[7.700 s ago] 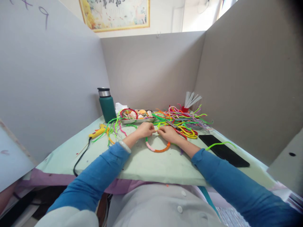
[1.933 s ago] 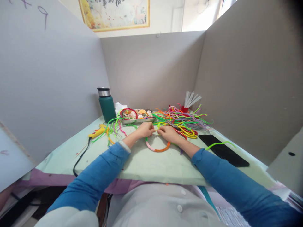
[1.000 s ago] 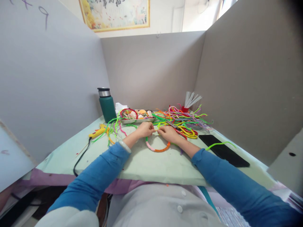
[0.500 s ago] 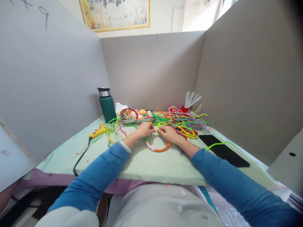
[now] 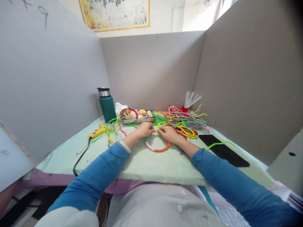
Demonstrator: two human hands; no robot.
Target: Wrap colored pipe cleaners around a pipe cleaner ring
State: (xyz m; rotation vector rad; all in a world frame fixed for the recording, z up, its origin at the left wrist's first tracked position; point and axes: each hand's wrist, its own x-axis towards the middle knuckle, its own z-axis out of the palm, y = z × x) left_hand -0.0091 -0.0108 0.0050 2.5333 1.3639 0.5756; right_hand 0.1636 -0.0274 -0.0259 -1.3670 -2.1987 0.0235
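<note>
A ring wrapped in pipe cleaners [image 5: 161, 150] in green, pink and orange hangs or lies just in front of my hands; whether it touches the cloth I cannot tell. At its far side my left hand [image 5: 145, 129] is closed, thumb and finger pinching the ring. Close beside it, my right hand [image 5: 168, 133] is closed in a pinch too. A short pale yellow bit shows between the two sets of fingertips. The fingers hide the rest of the ring's far side. Right behind the hands lie loose pipe cleaners [image 5: 188, 131] in several colours.
A metal tray [image 5: 139, 120] of shells stands at the back, left of a red cup [image 5: 185, 109] with glue sticks. On the left are a green bottle [image 5: 107, 107] and a yellow glue gun [image 5: 97, 132] with a black cord. A black phone [image 5: 224, 154] lies right; grey panels surround the table.
</note>
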